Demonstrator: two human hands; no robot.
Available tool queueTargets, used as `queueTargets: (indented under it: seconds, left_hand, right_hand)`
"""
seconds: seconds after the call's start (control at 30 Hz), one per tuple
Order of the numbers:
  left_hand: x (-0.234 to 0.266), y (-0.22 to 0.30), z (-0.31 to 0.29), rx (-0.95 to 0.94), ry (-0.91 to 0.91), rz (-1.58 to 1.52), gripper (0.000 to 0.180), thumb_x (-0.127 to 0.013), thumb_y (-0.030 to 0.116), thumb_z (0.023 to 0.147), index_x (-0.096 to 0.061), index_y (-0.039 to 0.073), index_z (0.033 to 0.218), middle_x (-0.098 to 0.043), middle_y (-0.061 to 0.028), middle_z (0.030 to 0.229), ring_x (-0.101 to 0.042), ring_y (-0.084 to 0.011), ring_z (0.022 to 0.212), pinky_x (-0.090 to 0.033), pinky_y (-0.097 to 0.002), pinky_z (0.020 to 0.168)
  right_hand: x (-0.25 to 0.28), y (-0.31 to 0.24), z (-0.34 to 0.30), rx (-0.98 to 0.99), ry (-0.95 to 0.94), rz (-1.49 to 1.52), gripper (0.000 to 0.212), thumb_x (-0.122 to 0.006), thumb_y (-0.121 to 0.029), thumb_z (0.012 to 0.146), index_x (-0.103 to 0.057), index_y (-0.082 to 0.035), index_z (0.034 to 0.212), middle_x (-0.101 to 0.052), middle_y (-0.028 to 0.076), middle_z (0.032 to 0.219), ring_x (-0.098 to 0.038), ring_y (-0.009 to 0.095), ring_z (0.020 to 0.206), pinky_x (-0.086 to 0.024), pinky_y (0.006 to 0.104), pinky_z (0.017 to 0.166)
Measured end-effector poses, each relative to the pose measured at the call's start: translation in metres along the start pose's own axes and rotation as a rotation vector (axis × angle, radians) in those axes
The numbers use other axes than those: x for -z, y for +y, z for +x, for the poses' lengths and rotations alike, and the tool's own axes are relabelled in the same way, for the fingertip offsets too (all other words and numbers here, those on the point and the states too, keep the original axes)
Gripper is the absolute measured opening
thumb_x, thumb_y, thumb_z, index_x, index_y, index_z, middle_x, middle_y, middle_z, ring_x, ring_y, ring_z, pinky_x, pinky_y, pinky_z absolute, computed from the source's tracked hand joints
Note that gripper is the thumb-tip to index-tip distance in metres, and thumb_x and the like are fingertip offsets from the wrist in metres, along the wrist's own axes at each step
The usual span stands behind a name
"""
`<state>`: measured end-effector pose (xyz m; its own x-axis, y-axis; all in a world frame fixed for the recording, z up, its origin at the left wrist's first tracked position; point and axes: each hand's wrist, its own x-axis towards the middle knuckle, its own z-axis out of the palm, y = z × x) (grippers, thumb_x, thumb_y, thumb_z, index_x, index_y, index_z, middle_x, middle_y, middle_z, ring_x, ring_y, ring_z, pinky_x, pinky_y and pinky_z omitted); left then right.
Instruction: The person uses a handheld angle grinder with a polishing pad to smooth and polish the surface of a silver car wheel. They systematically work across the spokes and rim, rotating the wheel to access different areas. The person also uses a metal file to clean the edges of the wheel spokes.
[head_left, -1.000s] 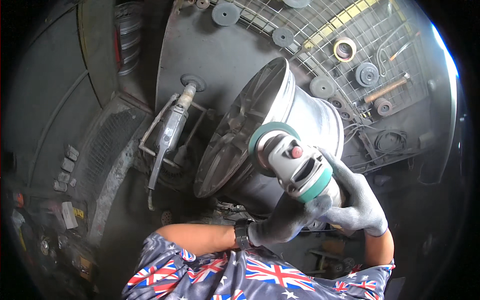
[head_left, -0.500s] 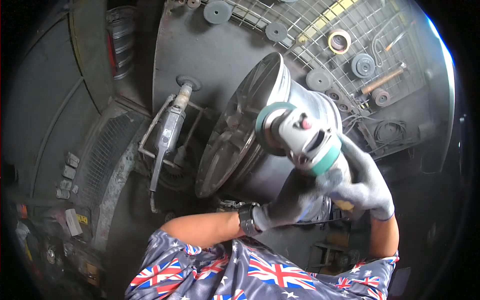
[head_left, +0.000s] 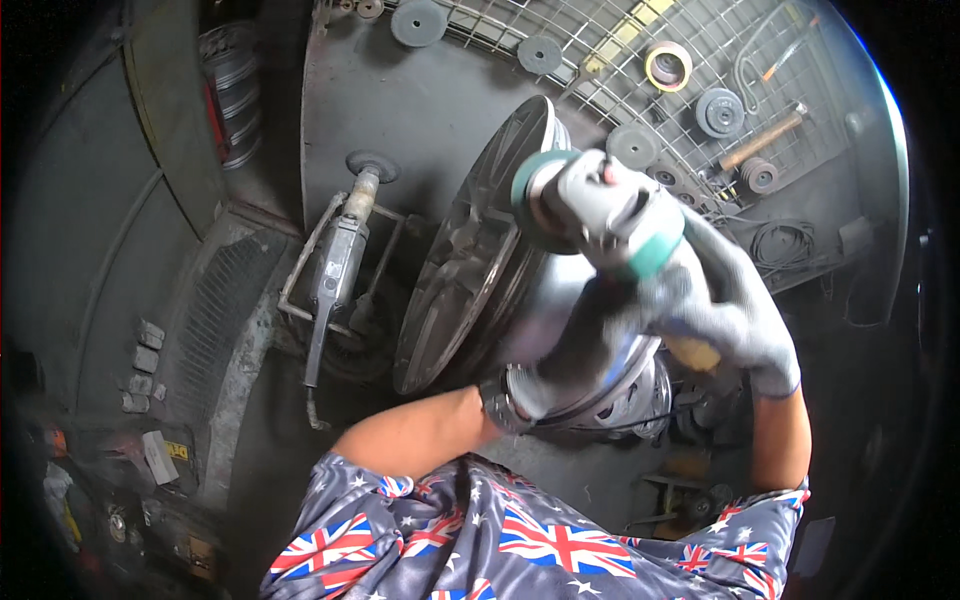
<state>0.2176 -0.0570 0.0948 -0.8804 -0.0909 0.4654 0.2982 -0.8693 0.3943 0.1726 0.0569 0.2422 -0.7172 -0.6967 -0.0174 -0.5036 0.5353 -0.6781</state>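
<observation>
In front of my chest I hold an angle grinder (head_left: 605,215) with a grey head, a teal band and a green-edged disc (head_left: 532,200) at its left end. My right hand (head_left: 735,315), in a grey knit glove, is closed around the grinder's body from the right. Below the head, my left hand (head_left: 600,340) is closed on it too, in a darker-looking glove blurred by motion. Beneath and behind the tool stands a large metal wheel rim (head_left: 465,265), its spoked face turned left. The grinder and my hands hide much of its barrel.
Left of the rim, a long straight grinder (head_left: 342,260) rests on a metal frame. A wire mesh panel (head_left: 600,85) at the back carries several discs, a tape roll (head_left: 667,66) and a hammer (head_left: 765,138). Stacked rims (head_left: 230,95) stand far left. Another wheel (head_left: 640,400) shows below my hands.
The grinder and both hands have shifted up a little, and the tool is more blurred. My view has moved slightly, and more of the wheel below my hands shows.
</observation>
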Motion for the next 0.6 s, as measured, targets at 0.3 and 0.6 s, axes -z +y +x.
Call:
queueTargets:
  seconds: [0.3,0.6]
  left_hand:
    - [0.008,-0.034,-0.074,0.036,0.081,-0.078,0.03,-0.052,0.024,0.108,-0.059,0.003,0.129,-0.06,-0.0053,0.124,-0.057,-0.0146,0.118,-0.046,-0.0341,0.103]
    - [0.018,-0.041,-0.056,-0.015,-0.037,-0.071,0.044,-0.045,0.033,0.108,-0.049,0.003,0.141,-0.054,-0.0101,0.138,-0.052,-0.0209,0.13,-0.042,-0.0387,0.111]
  right_hand:
    - [-0.038,-0.012,-0.035,0.146,-0.211,-0.327,0.09,-0.084,-0.028,0.079,-0.043,0.006,0.152,-0.068,0.026,0.128,-0.069,0.032,0.119,-0.05,0.039,0.105]
    - [-0.028,-0.029,-0.023,0.012,-0.16,-0.226,0.088,-0.084,-0.021,0.079,-0.043,0.006,0.152,-0.071,0.02,0.123,-0.069,0.024,0.112,-0.051,0.0364,0.102]
